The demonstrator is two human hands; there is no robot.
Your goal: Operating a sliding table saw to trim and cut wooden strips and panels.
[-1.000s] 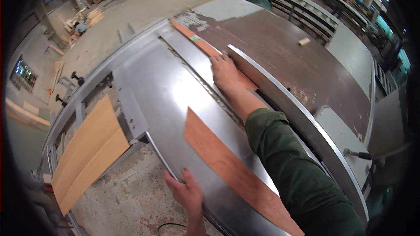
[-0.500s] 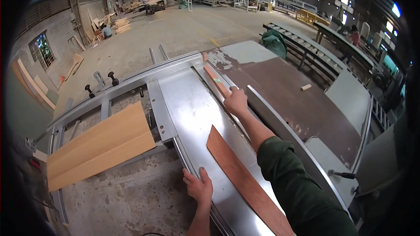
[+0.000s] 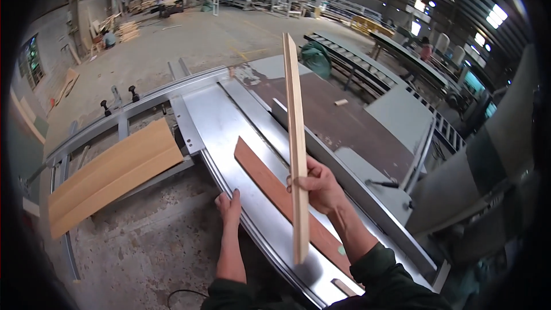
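My right hand (image 3: 321,186) grips a long narrow wood strip (image 3: 295,132), fingers and thumb closed around its lower half. The strip is raised and nearly upright, its pale, lengthwise-lined side showing. Below it a reddish-brown board (image 3: 261,172) lies along the silver sliding table (image 3: 212,109) of a panel saw; a small green mark shows near its near end. My left hand (image 3: 229,206) holds the table's left edge rail, thumb on one side and fingers on the other, the fingertips partly hidden.
A yellowish panel (image 3: 117,172) rests across the frame at left, beneath the crosscut fence (image 3: 143,103). Right of the table runs a long metal fence (image 3: 350,178); behind it a small wood offcut (image 3: 341,102) lies on the brown surface. Roller conveyors (image 3: 356,60) stand farther right.
My right hand has lifted the narrow strip off the far right side of the table and drawn it nearer. The left hand stays at the rail. The view has shifted right.
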